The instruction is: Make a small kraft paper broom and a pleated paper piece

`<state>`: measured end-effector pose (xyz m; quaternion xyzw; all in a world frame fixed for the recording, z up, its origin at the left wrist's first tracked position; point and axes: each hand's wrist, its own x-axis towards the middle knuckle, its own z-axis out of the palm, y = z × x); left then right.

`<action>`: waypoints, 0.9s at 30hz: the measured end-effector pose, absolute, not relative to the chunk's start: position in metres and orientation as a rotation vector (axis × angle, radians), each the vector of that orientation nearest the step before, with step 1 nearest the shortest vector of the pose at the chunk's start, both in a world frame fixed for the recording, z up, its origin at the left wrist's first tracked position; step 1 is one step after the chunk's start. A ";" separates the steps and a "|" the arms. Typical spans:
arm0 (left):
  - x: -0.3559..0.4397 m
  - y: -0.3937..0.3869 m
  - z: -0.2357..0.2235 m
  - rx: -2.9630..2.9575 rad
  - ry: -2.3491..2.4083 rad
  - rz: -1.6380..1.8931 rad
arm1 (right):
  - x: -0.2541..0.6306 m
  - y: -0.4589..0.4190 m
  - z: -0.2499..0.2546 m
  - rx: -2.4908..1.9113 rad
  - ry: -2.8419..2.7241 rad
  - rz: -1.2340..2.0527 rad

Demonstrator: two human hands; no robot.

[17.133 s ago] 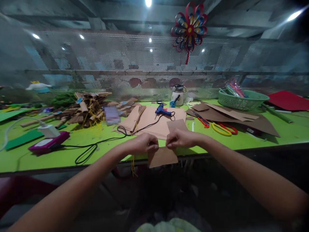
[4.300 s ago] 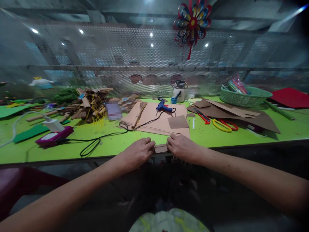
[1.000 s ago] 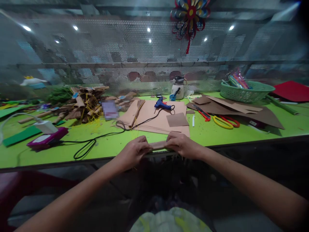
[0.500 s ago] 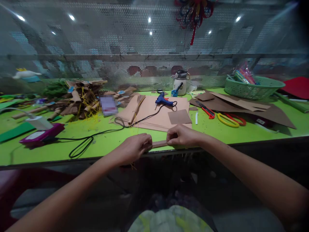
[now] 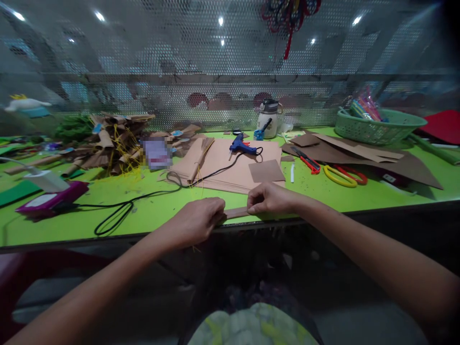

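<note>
Paper strip (image 5: 236, 212), brown and narrow, at the near edge of the lime-green desk (image 5: 154, 212), ends pinched by left hand (image 5: 199, 219) and right hand (image 5: 271, 198), looks light, easily creased, best held there.

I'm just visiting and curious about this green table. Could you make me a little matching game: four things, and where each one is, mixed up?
Things
1. brown paper strip
2. blue glue gun
3. colourful packet
4. white plug

Places
A. inside the green basket
B. on the purple power strip
C. held by the left hand and the right hand
D. lying on the tan paper sheets

Right pairs: 1-C, 2-D, 3-A, 4-B
</note>
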<state>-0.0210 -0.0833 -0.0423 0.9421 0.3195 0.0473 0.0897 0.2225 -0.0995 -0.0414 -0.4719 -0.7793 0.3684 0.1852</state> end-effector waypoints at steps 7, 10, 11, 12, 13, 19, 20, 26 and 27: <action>-0.023 -0.083 -0.045 2.738 0.921 0.218 | 0.223 -0.098 -0.042 -1.312 -2.253 1.009; -0.024 -0.084 -0.045 2.720 0.916 0.240 | 0.221 -0.102 -0.044 -1.327 -2.249 0.943; -0.024 -0.084 -0.045 2.721 0.913 0.241 | 0.220 -0.104 -0.044 -1.337 -2.236 0.925; -0.024 -0.085 -0.045 2.724 0.912 0.243 | 0.220 -0.105 -0.045 -1.345 -2.224 0.912; -0.024 -0.085 -0.045 2.725 0.915 0.243 | 0.219 -0.106 -0.046 -1.351 -2.213 0.898; -0.024 -0.083 -0.041 2.702 0.915 0.246 | 0.219 -0.111 -0.050 -1.279 -2.187 0.856; -0.023 -0.082 -0.040 2.697 0.905 0.240 | 0.219 -0.112 -0.051 -1.275 -2.185 0.849; -0.022 -0.079 -0.035 2.693 0.885 0.197 | 0.218 -0.117 -0.054 -1.261 -2.192 0.756; -0.022 -0.080 -0.036 2.702 0.892 0.200 | 0.217 -0.118 -0.055 -1.260 -2.199 0.737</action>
